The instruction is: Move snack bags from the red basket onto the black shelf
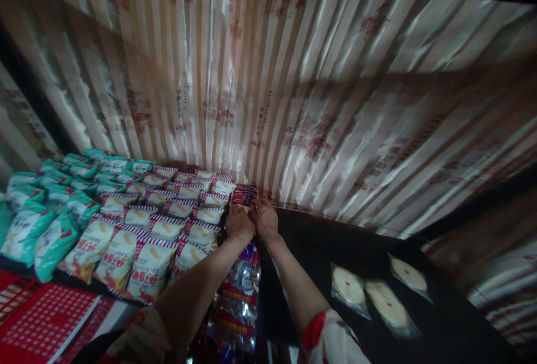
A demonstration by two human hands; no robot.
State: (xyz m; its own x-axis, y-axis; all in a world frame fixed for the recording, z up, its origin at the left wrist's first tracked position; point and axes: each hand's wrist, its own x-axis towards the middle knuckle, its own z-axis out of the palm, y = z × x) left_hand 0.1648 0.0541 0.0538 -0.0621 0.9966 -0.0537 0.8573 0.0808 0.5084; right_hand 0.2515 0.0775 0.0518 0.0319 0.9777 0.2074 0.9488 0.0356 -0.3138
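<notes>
Both arms reach to the back of a dark shelf, hands side by side. Between and beyond them a dark red snack packet (244, 194) stands against the back covering. My left hand (240, 223) is at its lower front, fingers curled in and partly hidden. At its right edge is my right hand (265, 218), fingers bent and closed on the packet. Below my wrists runs a row of clear-and-red snack packets (239, 297). Left of my left hand stand several cream snack bags (153, 263) with striped tops.
Several teal snack bags (56, 241) stand in rows at the far left. A red plastic basket (50, 319) sits at lower left. On the dark shelf (302, 252) to the right lie three clear-wrapped, pale oval items (388, 305). A striped, wrinkled covering (293, 101) hangs behind.
</notes>
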